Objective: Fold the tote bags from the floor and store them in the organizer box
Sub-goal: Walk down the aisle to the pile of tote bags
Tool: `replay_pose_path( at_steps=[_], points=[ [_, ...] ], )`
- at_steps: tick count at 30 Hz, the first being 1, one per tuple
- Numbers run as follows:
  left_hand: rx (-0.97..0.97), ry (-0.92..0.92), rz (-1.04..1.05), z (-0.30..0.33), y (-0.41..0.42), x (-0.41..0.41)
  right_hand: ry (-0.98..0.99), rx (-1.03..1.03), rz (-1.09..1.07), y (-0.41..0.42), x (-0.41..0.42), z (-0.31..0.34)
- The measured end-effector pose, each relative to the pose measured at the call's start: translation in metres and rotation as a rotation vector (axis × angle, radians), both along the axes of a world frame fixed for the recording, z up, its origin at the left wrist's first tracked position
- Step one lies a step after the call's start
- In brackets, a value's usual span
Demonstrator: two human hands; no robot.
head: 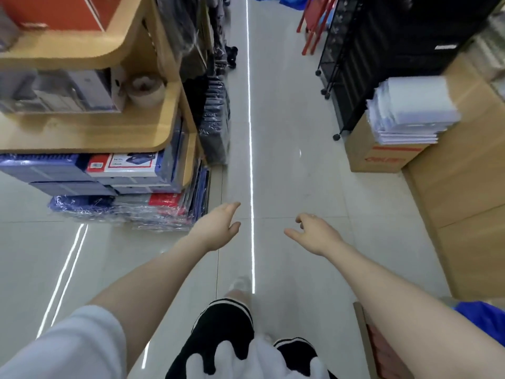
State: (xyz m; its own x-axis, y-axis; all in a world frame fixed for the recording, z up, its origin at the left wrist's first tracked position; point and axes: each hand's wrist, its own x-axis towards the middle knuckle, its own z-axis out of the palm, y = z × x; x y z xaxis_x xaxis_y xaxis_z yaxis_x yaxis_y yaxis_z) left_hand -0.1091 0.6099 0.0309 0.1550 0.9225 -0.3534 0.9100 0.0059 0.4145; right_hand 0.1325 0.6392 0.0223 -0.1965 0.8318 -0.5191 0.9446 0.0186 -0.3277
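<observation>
A glossy pale tiled floor (295, 187) runs as a store aisle ahead of both outstretched hands. The left hand (218, 225) and right hand (314, 233) hover above it, fingers (233, 206) loosely spread and holding nothing. Left of the fingers, a wooden shelf unit (90, 132) stands over wrapped blue packages (123, 212). Right of them sit a cardboard box (374, 157) topped with white stacks and a black wire rack (355, 64). A blue fabric item (483, 318), possibly a tote bag, shows near the right elbow; its orientation cannot be told.
</observation>
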Motion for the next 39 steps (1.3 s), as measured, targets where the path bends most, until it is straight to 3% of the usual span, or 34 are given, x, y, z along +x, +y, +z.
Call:
replay_pose_path(
  at_steps=[9,22,33,39],
  points=[
    [0.067,-0.031,0.068,0.003,0.195,-0.031,0.008,0.023,0.014,0.194,-0.029,-0.001],
    [0.097,-0.007,-0.04,0.011,0.494,-0.019,0.121,0.078,-0.148,0.47,-0.019,0.012],
    [0.041,-0.107,0.138,0.006,0.738,0.039,0.157,0.018,-0.108,0.745,0.026,0.01],
    [0.052,-0.097,0.211,0.01,0.849,0.025,0.146,-0.015,-0.053,0.881,0.021,0.01]
  ],
)
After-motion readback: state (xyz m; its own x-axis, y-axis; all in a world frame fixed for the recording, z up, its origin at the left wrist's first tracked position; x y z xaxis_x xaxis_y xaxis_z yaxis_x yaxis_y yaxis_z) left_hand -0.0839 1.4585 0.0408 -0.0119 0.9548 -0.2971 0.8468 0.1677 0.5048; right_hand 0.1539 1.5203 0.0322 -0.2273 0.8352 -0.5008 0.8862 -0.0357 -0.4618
